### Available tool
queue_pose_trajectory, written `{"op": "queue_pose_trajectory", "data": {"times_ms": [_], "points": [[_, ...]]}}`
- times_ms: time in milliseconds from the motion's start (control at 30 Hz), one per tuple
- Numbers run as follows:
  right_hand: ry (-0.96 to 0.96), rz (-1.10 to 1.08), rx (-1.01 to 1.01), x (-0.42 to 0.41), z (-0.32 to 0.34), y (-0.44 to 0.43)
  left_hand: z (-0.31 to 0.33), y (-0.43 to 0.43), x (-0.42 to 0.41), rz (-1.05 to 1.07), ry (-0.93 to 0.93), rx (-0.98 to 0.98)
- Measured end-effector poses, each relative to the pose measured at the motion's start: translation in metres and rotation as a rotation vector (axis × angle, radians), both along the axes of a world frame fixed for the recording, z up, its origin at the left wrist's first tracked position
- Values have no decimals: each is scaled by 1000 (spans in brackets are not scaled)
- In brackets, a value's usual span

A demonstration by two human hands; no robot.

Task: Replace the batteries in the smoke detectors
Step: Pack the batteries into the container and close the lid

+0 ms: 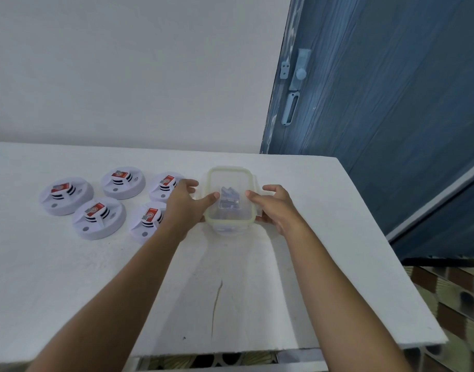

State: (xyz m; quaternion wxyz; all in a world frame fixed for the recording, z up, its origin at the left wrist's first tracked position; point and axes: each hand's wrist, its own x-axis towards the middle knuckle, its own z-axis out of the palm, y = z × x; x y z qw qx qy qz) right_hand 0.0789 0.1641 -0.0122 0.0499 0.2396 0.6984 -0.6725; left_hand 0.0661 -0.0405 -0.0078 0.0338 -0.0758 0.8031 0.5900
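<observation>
A clear plastic container (229, 175) with a pale green-rimmed lid stands on the white table (297, 264); small batteries (229, 197) show through the lid. My left hand (186, 204) grips its left side, thumb on the lid. My right hand (274, 208) grips its right side, thumb on the lid too. Several white round smoke detectors lie to the left, each with a red battery on top: one at the far left (66, 196), one at the back (123, 182), one in front (98, 218). My left hand partly hides two more.
A blue door (378, 116) with a pale latch stands at the right, beyond the table's right edge. A white wall runs behind the table. Patterned floor tiles (458, 304) show at the lower right.
</observation>
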Motion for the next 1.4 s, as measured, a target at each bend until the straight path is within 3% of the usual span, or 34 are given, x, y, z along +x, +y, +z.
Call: {"op": "queue_pose_trajectory", "data": {"times_ms": [333, 633, 833, 1067, 1200, 1300, 1400], "points": [[-27, -13, 35, -7, -7, 0, 1, 7, 7, 14, -92, 249], [-49, 4, 59, -5, -2, -1, -2, 9, 6, 40, -156, 251], [-6, 7, 238, 2, -6, -7, -5, 10, 7, 25, -130, 245], [34, -15, 258, 11, -8, -18, -6, 8, 9, 6, -109, 220], [24, 9, 223, 12, -6, -19, -6, 7, 7, -52, -40, 5], [-2, 23, 174, 10, -5, -16, -7, 4, 2, -155, 274, -443], [-1, 27, 136, 9, -5, -16, -2, 2, 1, -335, 536, -607]]}}
